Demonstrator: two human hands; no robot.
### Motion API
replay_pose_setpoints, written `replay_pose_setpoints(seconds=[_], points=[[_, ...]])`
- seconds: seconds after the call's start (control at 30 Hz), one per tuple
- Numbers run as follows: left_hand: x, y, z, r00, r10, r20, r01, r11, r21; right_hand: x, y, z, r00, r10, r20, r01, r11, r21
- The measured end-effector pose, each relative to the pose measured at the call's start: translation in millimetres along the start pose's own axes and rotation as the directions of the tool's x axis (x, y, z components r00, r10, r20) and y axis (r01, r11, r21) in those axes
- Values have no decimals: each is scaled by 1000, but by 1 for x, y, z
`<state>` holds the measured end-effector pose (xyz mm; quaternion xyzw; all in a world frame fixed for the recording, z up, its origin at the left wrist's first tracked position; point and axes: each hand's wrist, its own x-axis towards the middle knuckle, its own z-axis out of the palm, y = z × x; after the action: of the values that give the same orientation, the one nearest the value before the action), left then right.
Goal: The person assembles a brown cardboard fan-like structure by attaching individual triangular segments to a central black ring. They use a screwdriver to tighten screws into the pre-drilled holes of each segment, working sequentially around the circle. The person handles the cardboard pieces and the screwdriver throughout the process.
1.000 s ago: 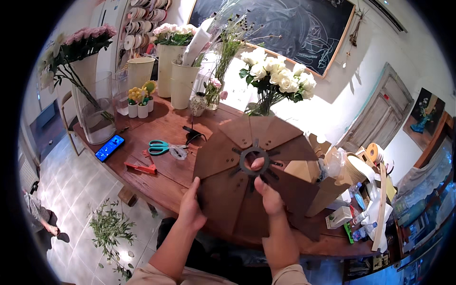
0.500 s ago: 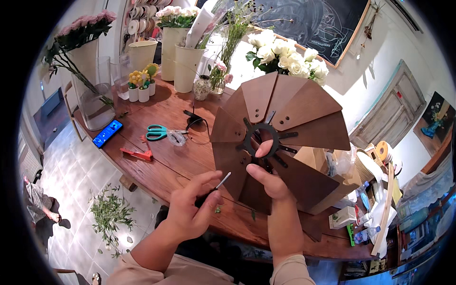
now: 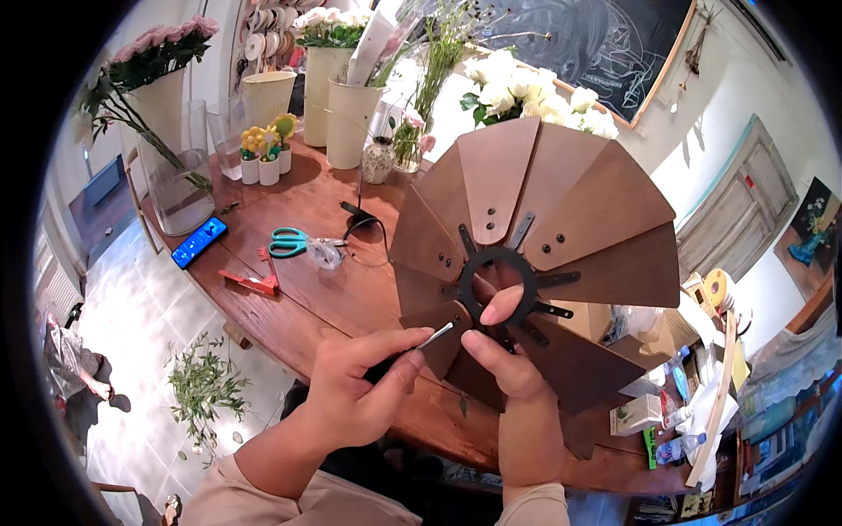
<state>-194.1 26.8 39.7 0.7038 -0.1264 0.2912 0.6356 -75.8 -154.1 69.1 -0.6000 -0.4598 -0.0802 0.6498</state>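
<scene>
A large wheel of overlapping brown wooden panels (image 3: pixel 495 175) stands tilted in front of me, its panels bolted to the arms of a black ring (image 3: pixel 529 294). My right hand (image 3: pixel 513 368) grips the lower part of that ring, with one finger showing through the hole and the thumb on the near face. My left hand (image 3: pixel 364 381) is closed around a screwdriver (image 3: pixel 436 335), whose thin metal shaft points up and right. The tip lies close to a panel at the ring's lower left; I cannot tell whether it touches. Small dark screws dot several panels.
On the wooden table (image 3: pixel 324 302) lie a phone (image 3: pixel 199 243), teal scissors (image 3: pixel 288 243), a red tool (image 3: pixel 253 281) and a black cable (image 3: pixel 358 213). Flower-filled vases (image 3: pixel 351 123) stand behind. A cardboard box (image 3: pixel 588 320) and clutter sit at the right. Cut greenery (image 3: pixel 206 386) covers part of the floor.
The panel wheel has shifted slightly right and turned more to face me. My left hand has moved up and right, bringing the screwdriver tip closer to the ring.
</scene>
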Motion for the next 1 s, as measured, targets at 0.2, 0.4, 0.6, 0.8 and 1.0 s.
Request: replay_pose_setpoints(seconds=[0.2,0.4,0.6,0.8,1.0], points=[[-1,6,-1,987,-160,9,158,964,-214,1,-8,4,998,45,-34,-45,999,-8],[-1,5,-3,986,-168,15,168,971,-169,2,-9,6,999,-41,-20,40,999,-37],[-2,5,-4,991,-134,-1,133,984,-116,4,-7,2,995,-98,26,100,991,-93],[-3,2,-3,991,-135,7,135,983,-127,2,-7,4,1000,-16,8,16,1000,-21],[-7,3,-5,992,-123,-8,120,983,-141,3,-9,12,999,41,13,-42,999,30]])
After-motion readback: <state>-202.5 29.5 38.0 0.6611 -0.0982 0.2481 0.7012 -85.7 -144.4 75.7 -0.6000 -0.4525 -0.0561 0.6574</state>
